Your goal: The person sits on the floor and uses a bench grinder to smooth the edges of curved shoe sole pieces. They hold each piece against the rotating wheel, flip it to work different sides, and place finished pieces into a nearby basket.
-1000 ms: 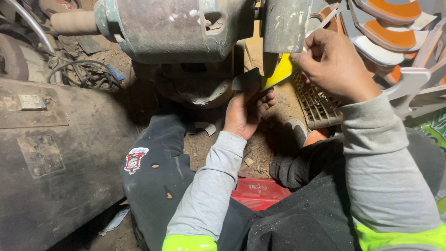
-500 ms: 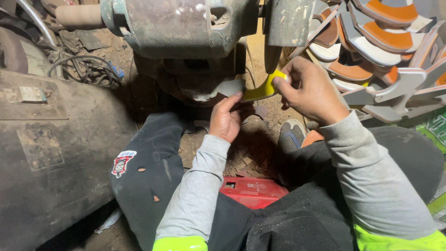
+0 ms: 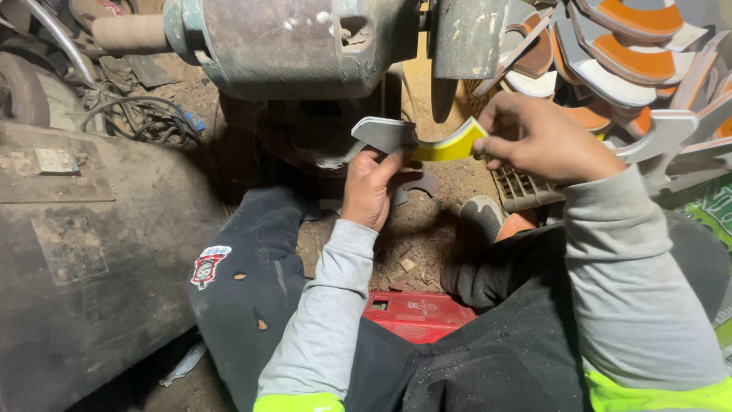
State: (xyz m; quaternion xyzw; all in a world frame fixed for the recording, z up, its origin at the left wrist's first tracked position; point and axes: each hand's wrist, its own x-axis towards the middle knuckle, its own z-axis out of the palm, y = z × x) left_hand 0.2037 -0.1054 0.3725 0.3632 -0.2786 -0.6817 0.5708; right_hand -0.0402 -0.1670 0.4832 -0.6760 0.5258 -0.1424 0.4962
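Since the previous views the curved sole piece (image 3: pixel 423 141), grey with a yellow end, has been drawn out from under the motor (image 3: pixel 290 46) and now sits at centre frame, level, held across both hands. The left hand (image 3: pixel 374 187) supports the grey end from below with a closed grip; the right hand (image 3: pixel 545 141) pinches the yellow end. Judged, the piece is off the wheel (image 3: pixel 465 34) for checking. Clearance is tight: machine above, stacked soles (image 3: pixel 633 69) upper right, knees below.

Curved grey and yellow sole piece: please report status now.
Both hands, left and right, grip curved grey and yellow sole piece. Held just below grey grinder motor. Nothing between.
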